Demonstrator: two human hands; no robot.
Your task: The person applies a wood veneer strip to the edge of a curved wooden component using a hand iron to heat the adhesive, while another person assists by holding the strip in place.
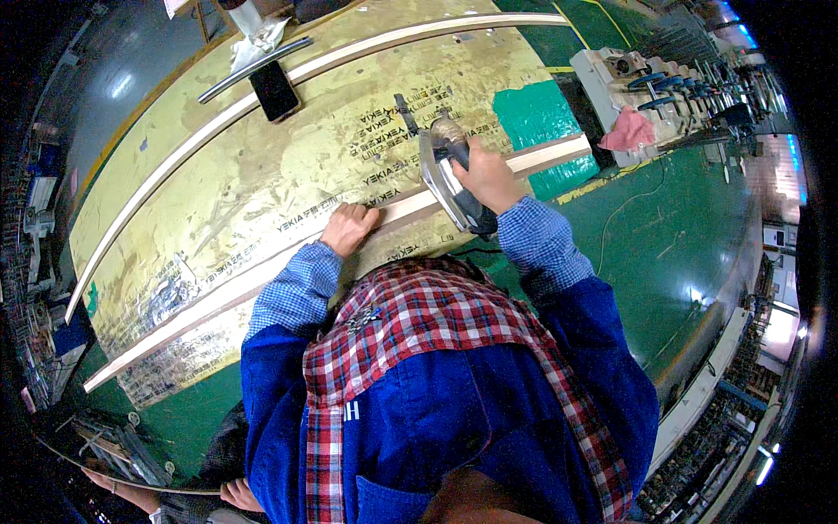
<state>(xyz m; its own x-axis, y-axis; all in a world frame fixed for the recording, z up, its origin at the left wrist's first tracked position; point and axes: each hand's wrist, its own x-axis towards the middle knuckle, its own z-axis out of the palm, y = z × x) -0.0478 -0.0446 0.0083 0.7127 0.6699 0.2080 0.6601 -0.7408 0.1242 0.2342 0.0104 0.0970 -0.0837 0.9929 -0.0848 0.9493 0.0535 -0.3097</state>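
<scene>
A long, pale wooden strip (pixel 201 303) runs along the near side of the worktable. My left hand (pixel 351 229) is closed over its edge near the middle, fingers curled. To the right, my right hand (pixel 491 179) is wrapped around the dark handle of a handheld power tool (pixel 443 175). Its silver metal plate stands across the strip. The underside of the tool, where it meets the wood, is hidden. Past the tool the strip carries on to the right over a green sheet (pixel 537 113).
A second, curved-looking pale strip (pixel 175 166) lies along the table's far side. Near it are a black phone (pixel 274 92) and a metal tube (pixel 253 70). A clamp-like machine with a pink cloth (pixel 627 129) stands at right. Another person's hand (pixel 240 495) shows at lower left.
</scene>
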